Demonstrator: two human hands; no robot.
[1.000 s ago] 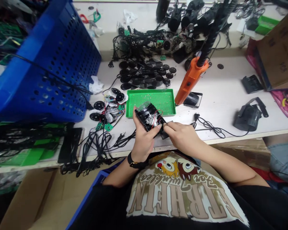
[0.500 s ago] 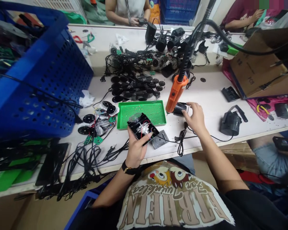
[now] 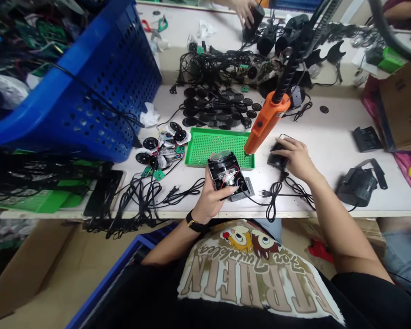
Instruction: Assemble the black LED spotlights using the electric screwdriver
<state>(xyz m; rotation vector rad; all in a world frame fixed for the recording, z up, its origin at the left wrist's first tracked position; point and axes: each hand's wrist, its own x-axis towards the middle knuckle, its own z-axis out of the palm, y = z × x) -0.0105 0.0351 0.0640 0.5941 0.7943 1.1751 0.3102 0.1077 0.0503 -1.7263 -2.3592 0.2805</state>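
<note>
My left hand [image 3: 208, 199] grips an opened black lamp housing [image 3: 229, 174]. Its inside faces up, showing red wires, a shiny reflector part and a clear lens at the top end. A grey flat plate [image 3: 244, 194] sits partly beneath the housing. Over to the right, my right hand [image 3: 298, 157] has its fingers curled over a black housing part [image 3: 277, 157] on the table. Between the hands hangs an orange electric screwdriver [image 3: 267, 119], its tip above the right end of a green perforated tray [image 3: 198, 159] holding small screws.
A big blue basket [image 3: 99, 77] of parts stands left. Bundled black cords [image 3: 137, 196] lie along the front edge. Black discs [image 3: 219, 109] and tangled wiring sit behind the tray. A bracketed lamp [image 3: 358, 185] and a cardboard box [image 3: 404, 105] are right. Another person's hand [image 3: 245, 11] works across.
The camera view has shifted. My right hand has closed further over the black part, which has turned. My left hand still holds the opened housing. The person opposite now reaches to a black lamp.
</note>
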